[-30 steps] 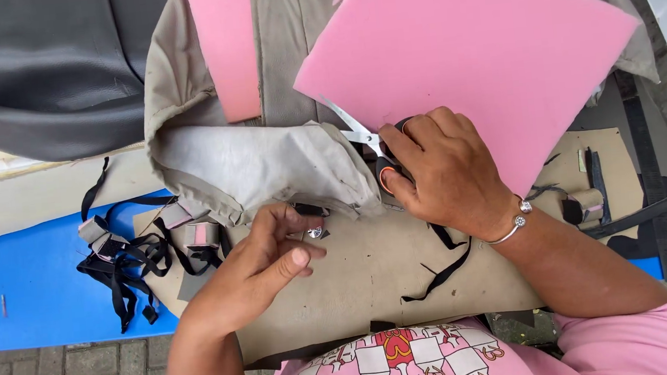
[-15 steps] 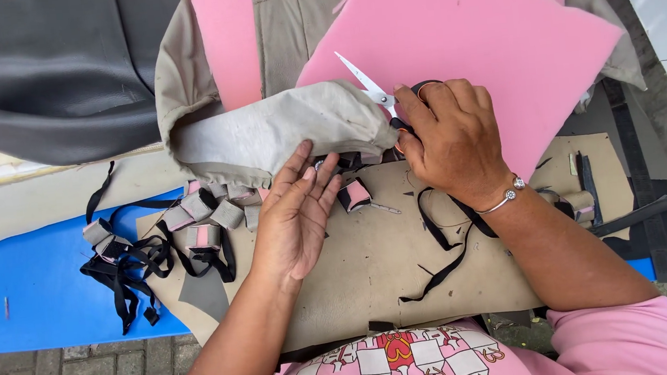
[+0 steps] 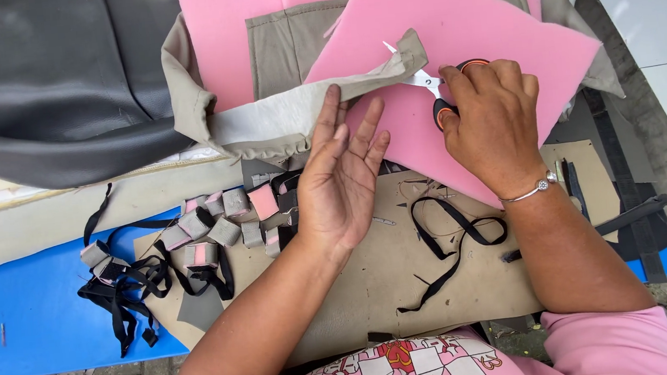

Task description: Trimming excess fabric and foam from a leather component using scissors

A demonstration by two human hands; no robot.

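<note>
My right hand (image 3: 492, 122) grips orange-handled scissors (image 3: 432, 88), whose blades point left over a pink foam sheet (image 3: 491, 42) and meet the edge of a folded grey-beige fabric strip (image 3: 318, 107). My left hand (image 3: 341, 177) is open, fingers spread upward, its fingertips resting at the lower edge of that fabric strip. Below the left hand lie several small grey and pink padded pieces (image 3: 227, 222) with black straps (image 3: 127, 289) attached.
A brown cardboard pattern (image 3: 392, 288) covers the work surface, with loose black strap loops (image 3: 456, 237) on it. Dark grey leatherette (image 3: 38, 85) lies at the far left, blue sheet (image 3: 29, 323) at the near left. Tiled floor (image 3: 659, 9) is on the right.
My left hand let go of the small piece, opened and moved up to the fabric strip. My right hand with the scissors shifted up and right along the foam edge.
</note>
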